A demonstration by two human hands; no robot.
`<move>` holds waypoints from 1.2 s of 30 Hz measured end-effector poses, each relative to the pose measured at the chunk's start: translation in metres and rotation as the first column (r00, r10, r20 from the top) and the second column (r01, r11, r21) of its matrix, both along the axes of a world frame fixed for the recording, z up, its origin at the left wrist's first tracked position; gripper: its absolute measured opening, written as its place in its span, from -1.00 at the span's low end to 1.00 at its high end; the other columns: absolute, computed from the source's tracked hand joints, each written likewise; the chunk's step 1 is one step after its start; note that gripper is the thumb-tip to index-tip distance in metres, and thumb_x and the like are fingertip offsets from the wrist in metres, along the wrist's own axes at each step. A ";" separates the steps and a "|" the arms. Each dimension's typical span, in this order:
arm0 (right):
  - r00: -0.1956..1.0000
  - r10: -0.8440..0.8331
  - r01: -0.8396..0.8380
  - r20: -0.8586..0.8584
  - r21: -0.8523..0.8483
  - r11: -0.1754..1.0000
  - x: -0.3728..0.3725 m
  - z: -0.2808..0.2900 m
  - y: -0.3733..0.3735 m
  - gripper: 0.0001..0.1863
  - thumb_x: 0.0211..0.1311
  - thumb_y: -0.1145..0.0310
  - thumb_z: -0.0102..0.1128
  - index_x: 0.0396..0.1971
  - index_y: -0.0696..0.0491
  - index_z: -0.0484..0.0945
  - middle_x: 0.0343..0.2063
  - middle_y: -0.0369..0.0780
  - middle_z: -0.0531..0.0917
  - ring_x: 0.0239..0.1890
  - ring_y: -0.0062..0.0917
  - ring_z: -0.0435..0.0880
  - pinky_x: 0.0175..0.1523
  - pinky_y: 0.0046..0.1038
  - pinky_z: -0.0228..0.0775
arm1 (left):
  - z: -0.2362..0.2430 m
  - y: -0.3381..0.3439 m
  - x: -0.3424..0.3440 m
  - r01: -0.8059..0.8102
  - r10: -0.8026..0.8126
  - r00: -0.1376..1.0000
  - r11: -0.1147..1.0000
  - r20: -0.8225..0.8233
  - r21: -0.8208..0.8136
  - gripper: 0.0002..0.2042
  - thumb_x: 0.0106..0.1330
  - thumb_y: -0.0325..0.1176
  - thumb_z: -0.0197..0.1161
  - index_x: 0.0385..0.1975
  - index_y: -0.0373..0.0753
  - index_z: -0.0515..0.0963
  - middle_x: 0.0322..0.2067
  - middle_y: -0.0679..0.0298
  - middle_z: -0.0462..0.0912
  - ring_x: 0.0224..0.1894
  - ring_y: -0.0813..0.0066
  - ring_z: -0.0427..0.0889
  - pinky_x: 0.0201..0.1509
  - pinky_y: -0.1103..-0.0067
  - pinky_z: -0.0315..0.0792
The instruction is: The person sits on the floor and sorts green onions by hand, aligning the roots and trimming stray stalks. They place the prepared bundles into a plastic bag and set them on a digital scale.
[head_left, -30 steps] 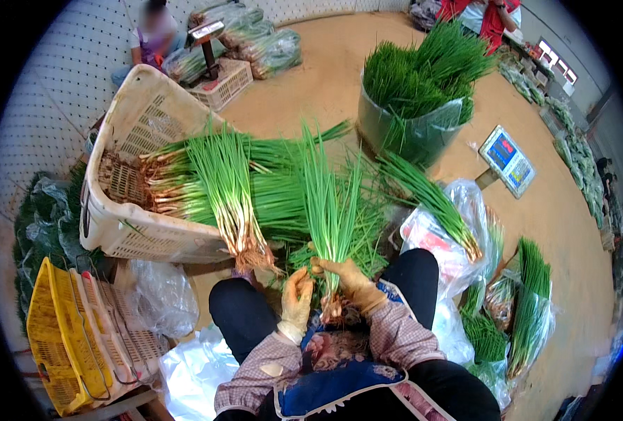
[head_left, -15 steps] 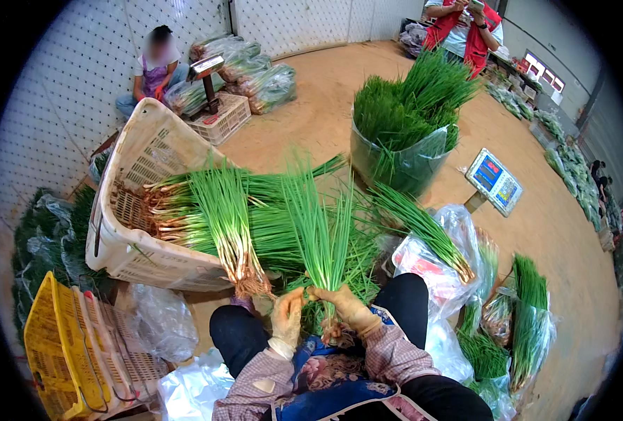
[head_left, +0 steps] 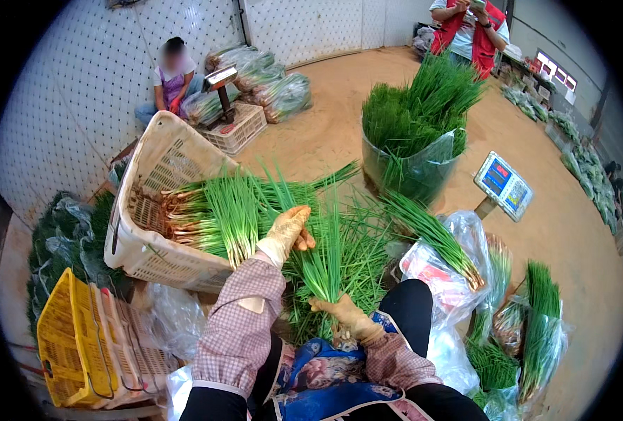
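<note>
My gloved left hand [head_left: 287,228] is up over the scallion leaves, fingers curled; whatever lies within them is hidden. Below it, my gloved right hand [head_left: 336,309] grips an upright scallion bunch [head_left: 324,270] near the root end. Another bundle [head_left: 234,217] lies in front of the white crate [head_left: 132,235], which holds scallions [head_left: 182,221] with reddish roots, partly behind my left arm. Loose green leaves [head_left: 360,245] are piled between my knees and the crate.
Bagged greens [head_left: 410,161] stand ahead; a digital scale [head_left: 502,184] and bagged bundles [head_left: 539,309] are right. Yellow crates [head_left: 73,337] lie left. A seated person [head_left: 175,88] is by a platform scale [head_left: 220,77]; another person in red [head_left: 483,38] stands behind.
My left hand has moved up and forward from beside my right hand at the roots to over the leaves. The right hand keeps its grip. The view has shifted slightly.
</note>
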State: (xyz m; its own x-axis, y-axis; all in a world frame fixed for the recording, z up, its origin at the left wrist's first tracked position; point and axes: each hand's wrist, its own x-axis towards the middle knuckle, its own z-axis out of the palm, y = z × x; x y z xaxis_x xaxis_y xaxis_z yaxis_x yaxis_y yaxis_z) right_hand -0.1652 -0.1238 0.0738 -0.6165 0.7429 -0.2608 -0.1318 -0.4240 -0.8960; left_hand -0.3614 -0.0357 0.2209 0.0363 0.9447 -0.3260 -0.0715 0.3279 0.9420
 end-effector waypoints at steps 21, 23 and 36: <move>0.995 -0.073 0.069 0.062 0.065 0.995 0.027 -0.019 0.016 -0.76 0.17 0.38 0.22 -0.20 0.18 0.53 -0.35 -0.26 0.63 -0.33 -0.60 0.56 -0.16 -0.53 0.41 | -0.004 0.011 0.048 0.207 0.077 0.318 0.967 -0.945 0.148 -0.86 0.31 -0.51 0.01 -0.20 -0.32 0.47 -0.33 0.13 0.63 -0.52 0.45 0.51 -0.48 0.55 0.42; 0.992 -0.114 0.112 0.051 0.054 0.992 0.027 -0.020 0.016 -0.77 0.18 0.38 0.22 -0.21 0.16 0.51 -0.38 -0.29 0.61 -0.37 -0.63 0.53 -0.20 -0.54 0.39 | -0.006 0.022 0.047 -0.413 0.443 0.886 0.889 -0.137 0.200 -0.90 0.28 -0.35 0.10 -0.31 -0.21 0.49 -0.49 0.25 0.54 -0.47 0.52 0.48 -0.43 0.49 0.40; 0.975 -0.095 0.063 0.202 0.158 0.985 0.021 -0.036 0.014 -0.64 0.22 0.46 0.11 0.04 0.06 0.40 -0.39 -0.34 0.57 -0.43 -0.64 0.50 -0.29 -0.56 0.36 | 0.047 0.009 0.043 0.279 -0.253 0.876 0.960 -0.409 0.003 -0.59 0.44 -0.23 -0.09 0.23 -0.20 0.28 -0.53 0.21 0.63 -0.70 0.57 0.51 -0.56 0.61 0.47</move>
